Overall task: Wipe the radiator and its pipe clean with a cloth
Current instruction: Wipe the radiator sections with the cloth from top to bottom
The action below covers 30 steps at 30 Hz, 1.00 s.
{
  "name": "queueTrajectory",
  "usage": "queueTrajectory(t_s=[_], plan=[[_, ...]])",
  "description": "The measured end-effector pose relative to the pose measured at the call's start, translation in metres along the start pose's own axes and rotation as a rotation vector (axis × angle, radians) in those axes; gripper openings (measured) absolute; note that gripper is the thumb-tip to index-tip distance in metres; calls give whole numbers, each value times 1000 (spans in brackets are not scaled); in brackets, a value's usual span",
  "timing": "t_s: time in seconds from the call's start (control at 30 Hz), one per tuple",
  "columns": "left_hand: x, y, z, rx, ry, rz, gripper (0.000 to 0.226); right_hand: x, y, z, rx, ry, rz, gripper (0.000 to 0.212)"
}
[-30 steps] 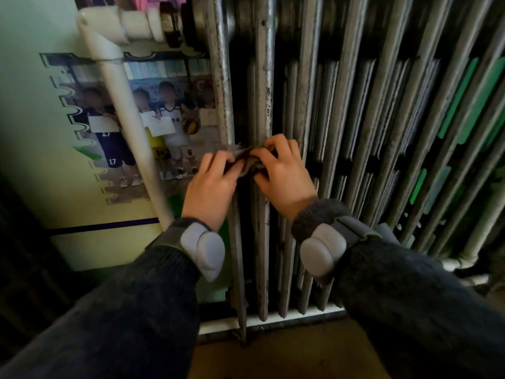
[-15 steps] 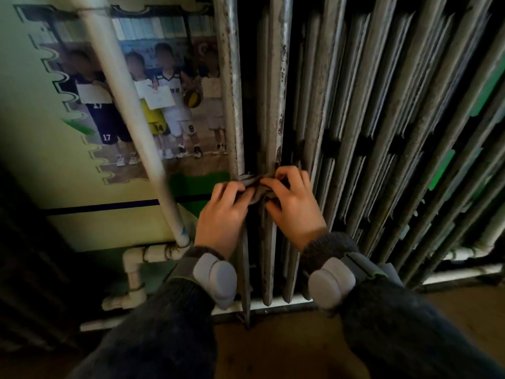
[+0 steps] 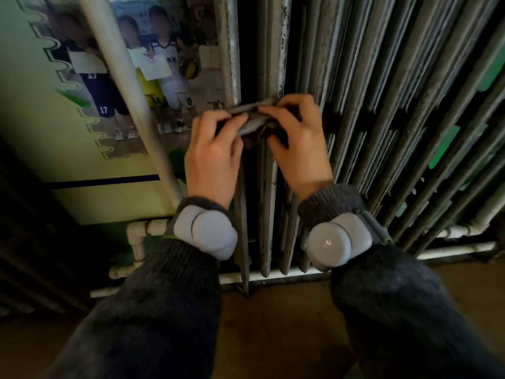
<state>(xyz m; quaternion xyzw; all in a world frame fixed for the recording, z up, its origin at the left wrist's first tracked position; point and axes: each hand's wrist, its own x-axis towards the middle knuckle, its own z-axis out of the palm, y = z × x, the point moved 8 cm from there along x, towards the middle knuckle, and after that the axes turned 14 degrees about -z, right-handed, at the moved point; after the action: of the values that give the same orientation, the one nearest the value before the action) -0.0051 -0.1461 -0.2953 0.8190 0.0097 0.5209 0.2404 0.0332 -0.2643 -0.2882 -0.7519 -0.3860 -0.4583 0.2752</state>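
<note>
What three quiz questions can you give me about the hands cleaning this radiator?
1. True or false: the left hand and the right hand both grip the cloth.
2. Where is the tall white pipe? A) left of the hands B) right of the hands C) held in the hands
3. Which is the cloth touching now, the radiator or the tall white pipe?

Key: 1 true; 2 A; 3 the radiator.
</note>
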Motion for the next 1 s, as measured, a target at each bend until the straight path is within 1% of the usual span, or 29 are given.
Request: queueTrajectory(t_s=[0.1,0.27,0.37,0.53,0.6,0.67,0.7,0.77,0.83,0.87,1.0], plan=[[7,-6,6,28,-54,-97,28,1,6,8,-17,-48,60,36],[-7,-17,21,30,-179,-185,30,-17,12,19,23,-121,93,34],[-26,-25,29,45,-281,-181,31,-38,13,30,49,-217,95,33],[-56,-38,44,52,-413,-155,28,-73,17,49,63,-426,204,35],[-72,-44,54,89,-522,-198,28,-87,17,57,63,-514,247,37],[-86,-52,64,186,-652,-252,30,-94,18,61,54,-580,261,37],[-87,-53,66,227,-680,-262,31,-95,17,61,47,-597,252,37],[-84,-48,62,251,-679,-263,32,-94,16,60,33,-623,227,38],[-73,-38,53,247,-620,-255,32,-89,16,55,-13,-634,196,38],[-66,-32,48,217,-571,-236,31,-83,14,49,-39,-594,174,37],[-31,-2,17,31,-270,-104,27,-38,6,8,-78,-191,71,34]])
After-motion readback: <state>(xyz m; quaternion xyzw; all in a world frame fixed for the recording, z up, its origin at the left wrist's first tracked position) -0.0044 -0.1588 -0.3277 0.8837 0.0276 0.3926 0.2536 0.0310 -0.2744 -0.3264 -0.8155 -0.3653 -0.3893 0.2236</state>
